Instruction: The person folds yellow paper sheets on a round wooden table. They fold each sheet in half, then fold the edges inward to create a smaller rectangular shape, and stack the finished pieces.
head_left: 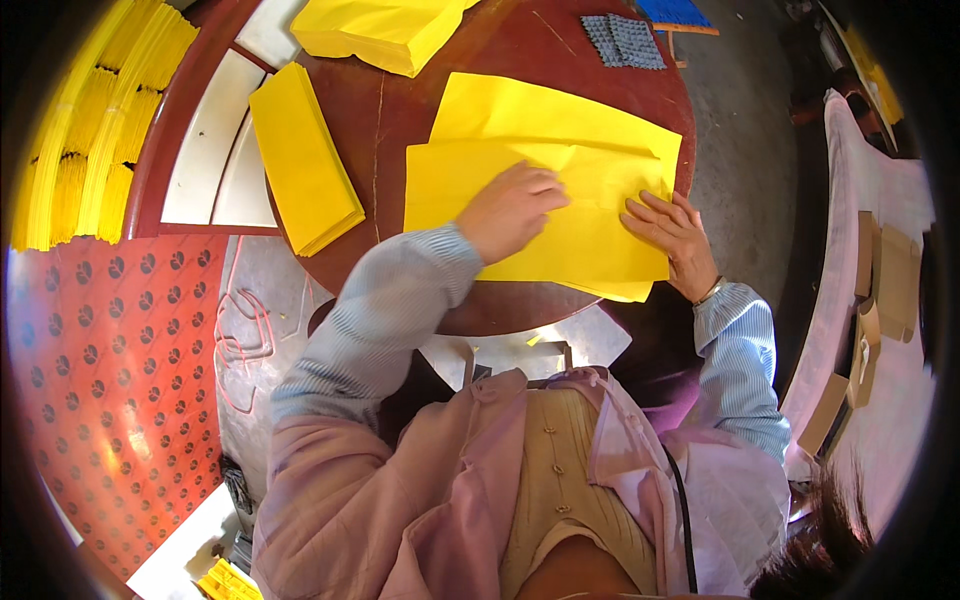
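A flat yellow sheet (pixel 470 180), whose material I cannot tell for sure, lies over another yellow sheet (pixel 500 105) on a dark red round table (pixel 345 100). My left hand (pixel 513 212) is over the middle of the top sheet, its fingers half bent and slightly apart, with a small crease beside the fingertips. At the sheet's right edge my right hand (pixel 675 240) rests with its fingers spread across the yellow surface. Neither hand visibly grips anything. My palms hide part of the sheet.
A folded yellow stack (pixel 308 160) lies at the table's left, a larger yellow pile (pixel 385 30) at its far side. Grey textured pads (pixel 622 42) sit at the far right edge. Tall yellow bundles (pixel 95 130) stand at far left. Cardboard boxes (pixel 885 270) lie on a pale cloth at right.
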Action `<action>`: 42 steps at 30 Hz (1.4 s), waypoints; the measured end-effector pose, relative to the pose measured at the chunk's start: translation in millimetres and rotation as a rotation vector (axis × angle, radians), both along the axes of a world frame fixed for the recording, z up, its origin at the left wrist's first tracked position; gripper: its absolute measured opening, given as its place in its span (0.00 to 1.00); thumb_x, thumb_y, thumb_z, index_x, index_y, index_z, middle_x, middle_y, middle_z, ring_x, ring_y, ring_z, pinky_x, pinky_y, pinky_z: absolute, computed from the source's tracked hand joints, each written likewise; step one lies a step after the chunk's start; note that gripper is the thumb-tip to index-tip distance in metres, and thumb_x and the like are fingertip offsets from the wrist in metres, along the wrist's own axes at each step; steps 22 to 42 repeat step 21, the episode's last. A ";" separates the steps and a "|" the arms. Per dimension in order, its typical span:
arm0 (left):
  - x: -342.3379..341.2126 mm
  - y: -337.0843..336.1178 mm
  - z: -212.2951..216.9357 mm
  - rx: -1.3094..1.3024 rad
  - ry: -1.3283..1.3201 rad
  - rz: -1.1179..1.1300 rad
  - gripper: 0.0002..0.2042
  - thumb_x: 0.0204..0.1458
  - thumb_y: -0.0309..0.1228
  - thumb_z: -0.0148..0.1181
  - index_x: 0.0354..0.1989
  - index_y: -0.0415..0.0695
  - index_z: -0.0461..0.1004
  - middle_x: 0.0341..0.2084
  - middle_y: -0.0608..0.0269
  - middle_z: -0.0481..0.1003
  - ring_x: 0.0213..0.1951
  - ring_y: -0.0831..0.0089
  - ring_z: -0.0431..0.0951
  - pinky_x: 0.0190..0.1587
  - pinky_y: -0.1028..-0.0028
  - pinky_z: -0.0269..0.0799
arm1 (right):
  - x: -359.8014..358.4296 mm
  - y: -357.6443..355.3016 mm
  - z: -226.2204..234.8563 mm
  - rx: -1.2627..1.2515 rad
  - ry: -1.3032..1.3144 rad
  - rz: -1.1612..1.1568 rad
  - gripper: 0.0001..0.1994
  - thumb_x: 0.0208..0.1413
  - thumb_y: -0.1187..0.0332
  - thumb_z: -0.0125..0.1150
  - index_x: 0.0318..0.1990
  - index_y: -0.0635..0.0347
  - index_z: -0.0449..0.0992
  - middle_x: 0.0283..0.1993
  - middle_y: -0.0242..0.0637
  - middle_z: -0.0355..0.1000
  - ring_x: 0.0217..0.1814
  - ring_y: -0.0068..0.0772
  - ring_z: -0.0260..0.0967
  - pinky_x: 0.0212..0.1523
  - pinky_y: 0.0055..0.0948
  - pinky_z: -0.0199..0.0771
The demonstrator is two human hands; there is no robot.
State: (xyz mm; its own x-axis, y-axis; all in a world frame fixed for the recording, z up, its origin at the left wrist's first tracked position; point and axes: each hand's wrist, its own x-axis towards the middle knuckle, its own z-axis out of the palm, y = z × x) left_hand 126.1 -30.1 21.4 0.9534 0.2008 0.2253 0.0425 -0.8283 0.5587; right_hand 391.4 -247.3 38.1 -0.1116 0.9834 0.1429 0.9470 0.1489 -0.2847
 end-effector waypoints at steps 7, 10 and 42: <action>-120.6 48.3 18.4 -0.190 0.141 0.181 0.13 0.68 0.35 0.55 0.54 0.46 0.80 0.55 0.60 0.79 0.62 0.57 0.75 0.75 0.47 0.53 | 13.9 4.2 -5.9 -0.051 0.189 -0.010 0.15 0.68 0.62 0.61 0.59 0.47 0.84 0.66 0.32 0.77 0.72 0.44 0.67 0.79 0.57 0.48; -138.7 52.5 8.5 -0.569 0.030 0.340 0.17 0.71 0.39 0.48 0.57 0.47 0.80 0.57 0.60 0.78 0.63 0.60 0.74 0.76 0.57 0.53 | 15.6 1.5 -16.4 -0.028 0.475 -0.199 0.14 0.70 0.63 0.59 0.57 0.54 0.84 0.59 0.38 0.79 0.69 0.44 0.69 0.79 0.50 0.45; -131.2 22.0 -3.5 -0.832 -0.143 0.624 0.37 0.60 0.24 0.63 0.77 0.43 0.52 0.70 0.52 0.68 0.70 0.63 0.70 0.72 0.69 0.60 | 13.4 7.6 -37.4 -0.008 0.799 -0.453 0.15 0.72 0.62 0.61 0.57 0.62 0.81 0.52 0.30 0.77 0.52 0.22 0.71 0.53 0.26 0.70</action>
